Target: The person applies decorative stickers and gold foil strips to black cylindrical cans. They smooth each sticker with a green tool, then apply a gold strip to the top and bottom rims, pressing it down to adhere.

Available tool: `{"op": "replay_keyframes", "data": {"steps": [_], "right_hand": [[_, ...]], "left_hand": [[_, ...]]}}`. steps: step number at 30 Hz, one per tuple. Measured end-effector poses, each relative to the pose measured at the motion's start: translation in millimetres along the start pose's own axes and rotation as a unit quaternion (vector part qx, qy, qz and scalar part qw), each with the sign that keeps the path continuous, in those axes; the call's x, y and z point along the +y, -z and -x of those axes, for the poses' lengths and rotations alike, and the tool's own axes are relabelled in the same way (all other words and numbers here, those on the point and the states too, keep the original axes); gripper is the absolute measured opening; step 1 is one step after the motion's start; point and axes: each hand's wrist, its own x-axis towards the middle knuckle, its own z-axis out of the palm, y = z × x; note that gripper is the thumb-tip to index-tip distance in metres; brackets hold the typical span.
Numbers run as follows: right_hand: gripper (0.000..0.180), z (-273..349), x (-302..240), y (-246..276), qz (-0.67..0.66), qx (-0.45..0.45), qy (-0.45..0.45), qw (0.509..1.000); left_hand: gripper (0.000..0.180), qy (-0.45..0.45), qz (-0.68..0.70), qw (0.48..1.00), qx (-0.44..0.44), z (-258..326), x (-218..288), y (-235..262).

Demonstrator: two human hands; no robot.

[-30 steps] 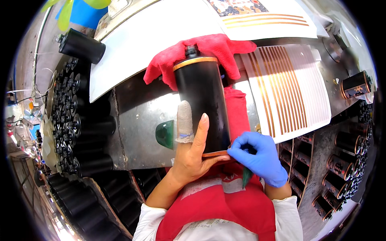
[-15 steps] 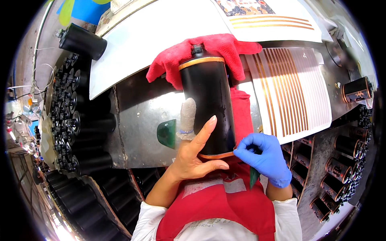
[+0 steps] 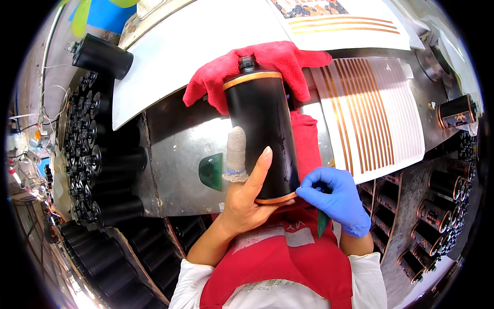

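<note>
A black bottle (image 3: 261, 123) lies with its capped neck pointing away from me, a copper band (image 3: 252, 80) round its shoulder. Another copper strip (image 3: 276, 199) runs round its near base edge. My left hand (image 3: 242, 201) cradles the base from the left, one finger in a grey fabric sleeve (image 3: 236, 149) lying along the bottle's side. In a blue glove, my right hand (image 3: 334, 198) pinches at the right end of the lower strip; whether the tips grip it is hidden. A green scraper (image 3: 322, 223) sticks out below that hand's closed fingers.
Under the bottle lies a red towel (image 3: 307, 136). A second green scraper (image 3: 211, 171) rests on the metal table (image 3: 175, 149) at left. Right of the bottle is a sheet of copper strips (image 3: 360, 118). Black bottles (image 3: 121, 158) crowd the left; decorated bottles (image 3: 432, 213) stand at right.
The bottle and both hands have shifted slightly left. My left thumb has moved in beneath the bottle's base, and the right hand has stayed at the strip's end.
</note>
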Motion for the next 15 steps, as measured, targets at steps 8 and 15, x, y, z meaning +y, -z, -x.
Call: {"op": "replay_keyframes", "data": {"steps": [8,15], "right_hand": [[0.011,-5.1,13.7,4.7,-0.003,0.048,0.01,0.999],[0.01,-4.7,14.6,-2.8,-0.028,0.026,-0.011,0.999]], "left_hand": [[0.098,0.039,0.048,0.998,0.005,17.8,-5.5,-0.1],[0.104,0.124,0.26,0.957,-0.021,27.1,-6.4,7.5]]}}
